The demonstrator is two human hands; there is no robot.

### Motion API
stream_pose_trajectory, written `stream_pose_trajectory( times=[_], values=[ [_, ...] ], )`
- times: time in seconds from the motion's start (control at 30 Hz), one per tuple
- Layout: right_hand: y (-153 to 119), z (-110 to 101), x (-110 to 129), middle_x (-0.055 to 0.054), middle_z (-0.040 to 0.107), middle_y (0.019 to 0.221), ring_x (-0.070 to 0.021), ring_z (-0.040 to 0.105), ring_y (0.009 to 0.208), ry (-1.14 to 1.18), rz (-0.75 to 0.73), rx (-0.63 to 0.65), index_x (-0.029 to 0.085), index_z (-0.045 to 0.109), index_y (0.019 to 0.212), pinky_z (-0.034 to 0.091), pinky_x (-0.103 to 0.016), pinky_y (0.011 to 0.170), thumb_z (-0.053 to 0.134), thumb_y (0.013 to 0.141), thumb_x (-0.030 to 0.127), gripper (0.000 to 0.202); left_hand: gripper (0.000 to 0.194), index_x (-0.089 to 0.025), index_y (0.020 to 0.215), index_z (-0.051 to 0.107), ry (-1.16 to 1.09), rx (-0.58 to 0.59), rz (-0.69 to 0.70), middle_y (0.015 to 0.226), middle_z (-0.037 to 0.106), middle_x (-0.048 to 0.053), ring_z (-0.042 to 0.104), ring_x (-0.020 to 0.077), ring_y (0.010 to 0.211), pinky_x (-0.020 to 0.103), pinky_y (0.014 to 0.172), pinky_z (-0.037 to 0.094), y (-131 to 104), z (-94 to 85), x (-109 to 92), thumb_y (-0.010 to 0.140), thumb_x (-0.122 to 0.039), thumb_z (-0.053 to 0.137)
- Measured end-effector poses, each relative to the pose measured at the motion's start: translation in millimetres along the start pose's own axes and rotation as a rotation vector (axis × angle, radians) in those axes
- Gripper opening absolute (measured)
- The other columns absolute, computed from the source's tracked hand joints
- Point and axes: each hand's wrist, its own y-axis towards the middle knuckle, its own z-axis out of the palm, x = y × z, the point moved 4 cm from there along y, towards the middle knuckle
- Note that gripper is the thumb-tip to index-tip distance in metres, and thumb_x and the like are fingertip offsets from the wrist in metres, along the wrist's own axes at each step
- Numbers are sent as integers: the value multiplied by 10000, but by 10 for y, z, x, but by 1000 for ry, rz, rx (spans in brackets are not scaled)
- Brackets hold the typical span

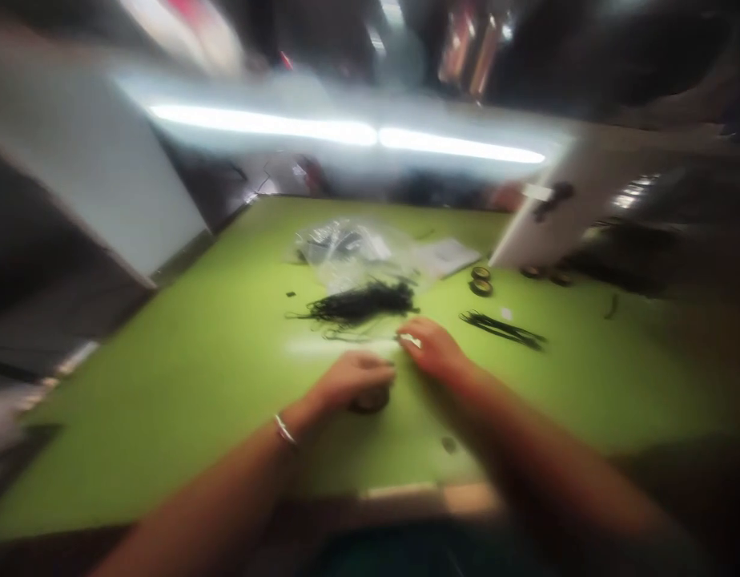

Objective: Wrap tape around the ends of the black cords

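Right under the fingers of the left hand (351, 377), a dark round thing (372, 400) is sitting low, its upper part hiding beneath them and its lower edge showing. Those fingers are curling over it and closing on it. Just beyond, toward the far side, a tangled bundle of black cords (363, 304) is lying loose, with thin strands trailing from its near edge toward the right hand (436, 349). That hand's thumb and forefinger are bending toward each other at the bundle's near right side, with a bright gap showing between them; a tiny dark bit is showing at the tips, but blur is hiding whether they are pinching it or only standing close to it. The two hands are working near each other, well apart from the table's far edge.

Behind the bundle, a clear plastic bag (346, 244) is lying crumpled, with dark contents showing through, and a white sheet (449, 256) is resting to its right. Farther right, two dark rolls with yellowish rings (481, 286) are lying against each other, and a slim bunch of dark strands (503, 330) is stretching at a slant in front of them, beside a small pale scrap (505, 313). A small dark chip (291, 294) is lying left of the bundle. A light bracelet (284, 429) is circling the left wrist. All of this is resting on a green table (166, 385), while a bright tube lamp (262, 122) is glowing beyond it.
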Motion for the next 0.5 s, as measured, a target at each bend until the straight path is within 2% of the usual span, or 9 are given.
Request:
stream_pose_trajectory(
  times=[0.1,0.2,0.27,0.33,0.43,0.5],
  values=[
    [177,226,123,-97,606,941,-217,525,927,-120,-12,30,162,673,845,412,-323,829,587,836,151,87,318,-96,678,619,34,3,-21,476,503,-21,394,49,377,187,379,268,4,-1,68,680,-366,787],
    [198,278,132,-84,585,822,-202,508,828,-143,-19,13,157,609,692,399,-319,765,548,828,91,163,337,-109,689,608,-23,-19,-2,479,521,-13,413,58,365,183,364,262,16,2,94,684,-398,780],
    [156,166,112,-66,585,791,-186,505,782,-152,-29,-34,163,584,695,396,-310,737,515,838,80,179,351,-110,683,612,-57,-65,17,451,504,-19,403,58,342,180,349,240,20,3,76,675,-416,782],
    [90,-36,90,-41,589,773,-164,514,747,-69,-19,-106,173,565,736,403,-289,710,475,878,118,177,369,-109,644,607,-79,-117,31,404,468,-33,380,56,317,180,338,226,22,13,40,629,-418,809],
    [-40,-281,59,13,566,672,-125,506,625,288,72,-145,189,522,761,393,-240,595,449,919,221,177,381,-95,643,626,-105,-180,61,395,471,-36,362,48,305,183,333,228,24,29,-27,577,-403,841],
    [-149,-280,74,42,531,602,-104,465,537,460,123,-86,194,499,748,360,-221,526,441,916,230,181,410,-78,807,684,-113,-223,93,501,580,5,402,47,338,181,349,261,20,14,-68,566,-362,856]
  ],
)
